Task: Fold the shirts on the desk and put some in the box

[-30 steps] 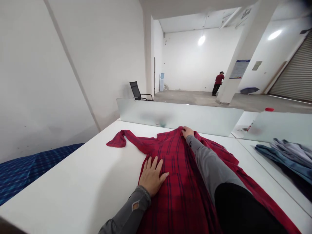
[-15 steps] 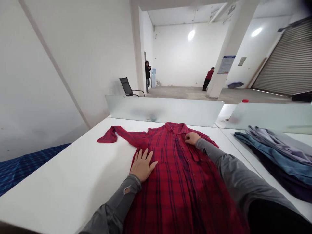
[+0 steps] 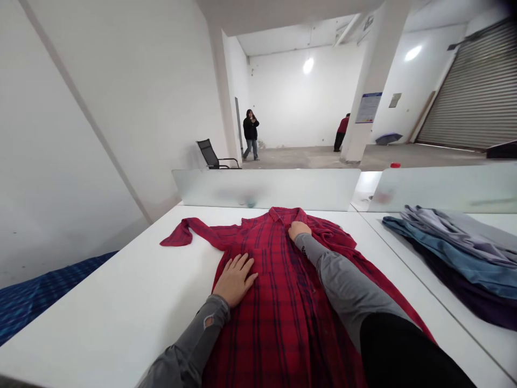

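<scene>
A red plaid shirt lies front up on the white table, its collar toward the frosted divider. One sleeve stretches out to the left with its cuff end bent over. My left hand rests flat on the shirt's left side, fingers spread. Just below the collar, my right hand is closed on the edge of the shirt's front opening. Its fingertips are partly hidden by the hand itself. My right forearm covers part of the shirt's right side.
Folded clothes are stacked on the right. A frosted divider runs along the back edge. Blue patterned cloth is at the far left, beside the table. Beyond stand a black chair and two people, one a person in black.
My right hand has moved left across the shirt front, taking the fabric edge with it. My left hand stays flat in place. The person in black has come away from the doorway.
</scene>
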The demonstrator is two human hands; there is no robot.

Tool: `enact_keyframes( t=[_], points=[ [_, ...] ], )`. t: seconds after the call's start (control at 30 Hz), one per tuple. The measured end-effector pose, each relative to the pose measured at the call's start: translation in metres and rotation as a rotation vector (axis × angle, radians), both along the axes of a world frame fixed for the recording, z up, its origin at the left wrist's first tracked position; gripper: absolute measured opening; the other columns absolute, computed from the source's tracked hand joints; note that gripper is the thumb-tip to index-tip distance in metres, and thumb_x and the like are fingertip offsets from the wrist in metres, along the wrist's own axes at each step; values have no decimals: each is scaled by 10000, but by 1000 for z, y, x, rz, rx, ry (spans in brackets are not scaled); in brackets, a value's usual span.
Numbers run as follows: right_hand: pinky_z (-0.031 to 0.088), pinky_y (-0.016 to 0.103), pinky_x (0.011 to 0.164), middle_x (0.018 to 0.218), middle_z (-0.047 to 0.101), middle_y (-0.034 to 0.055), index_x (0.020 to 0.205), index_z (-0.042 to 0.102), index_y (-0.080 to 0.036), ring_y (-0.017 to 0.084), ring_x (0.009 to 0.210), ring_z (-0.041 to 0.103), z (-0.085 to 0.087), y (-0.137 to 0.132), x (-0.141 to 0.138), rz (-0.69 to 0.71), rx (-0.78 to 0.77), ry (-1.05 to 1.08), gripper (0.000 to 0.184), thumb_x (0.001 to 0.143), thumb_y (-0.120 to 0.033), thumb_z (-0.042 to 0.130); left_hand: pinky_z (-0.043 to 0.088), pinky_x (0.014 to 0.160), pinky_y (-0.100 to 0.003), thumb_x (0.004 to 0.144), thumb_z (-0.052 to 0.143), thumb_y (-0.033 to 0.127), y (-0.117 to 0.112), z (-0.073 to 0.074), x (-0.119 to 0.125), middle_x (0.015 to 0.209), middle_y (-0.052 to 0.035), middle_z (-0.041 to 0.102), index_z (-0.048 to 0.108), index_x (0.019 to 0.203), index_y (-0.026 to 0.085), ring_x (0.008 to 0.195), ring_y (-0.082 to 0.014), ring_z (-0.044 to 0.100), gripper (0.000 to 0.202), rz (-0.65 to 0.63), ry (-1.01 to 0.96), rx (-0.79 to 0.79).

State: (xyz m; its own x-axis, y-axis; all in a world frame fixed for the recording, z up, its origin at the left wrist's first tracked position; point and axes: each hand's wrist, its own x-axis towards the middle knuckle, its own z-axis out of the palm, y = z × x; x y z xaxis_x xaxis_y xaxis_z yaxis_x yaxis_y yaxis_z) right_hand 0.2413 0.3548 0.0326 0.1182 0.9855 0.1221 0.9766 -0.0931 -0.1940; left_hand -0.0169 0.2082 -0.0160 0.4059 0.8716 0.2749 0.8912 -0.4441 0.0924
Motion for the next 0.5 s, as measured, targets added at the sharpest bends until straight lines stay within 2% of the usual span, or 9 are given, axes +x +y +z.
enact_keyframes(
  t=[0.1, 0.23, 0.33, 0.5],
  points=[
    [473, 311, 861, 1093, 683, 223, 1071, 701, -44, 267, 1035, 646, 6, 11, 8, -54, -11, 49, 313, 842, -161, 524, 317, 1129, -485, 967, 393, 452, 1, -1, -1, 1484, -79, 430, 476, 1387, 215, 1378, -281, 358, 490, -4, -23, -4],
    [461, 285, 886, 1079, 699, 182, 1054, 718, -87, 256, 1070, 631, 15, 22, 11, -75, 64, 115, 316, 877, -217, 491, 315, 1126, -496, 966, 396, 442, 1, -1, -1, 1478, -82, 438, 478, 1385, 214, 1375, -289, 358, 484, -9, -36, 4],
    [460, 273, 895, 1070, 701, 155, 1024, 715, -112, 233, 1070, 628, 13, 28, 2, -86, 107, 178, 304, 923, -241, 459, 316, 1125, -496, 968, 388, 444, 1, -2, -2, 1480, -79, 436, 477, 1387, 210, 1369, -293, 363, 488, -7, -30, 8],
    [541, 304, 736, 921, 689, 51, 981, 649, -134, 132, 775, 653, 7, 23, -8, -65, 29, 320, 255, 947, -359, 534, 332, 1115, -491, 965, 386, 458, 2, -3, -3, 1476, -72, 442, 478, 1384, 222, 1362, -290, 377, 490, -16, -24, 18]
  ],
)
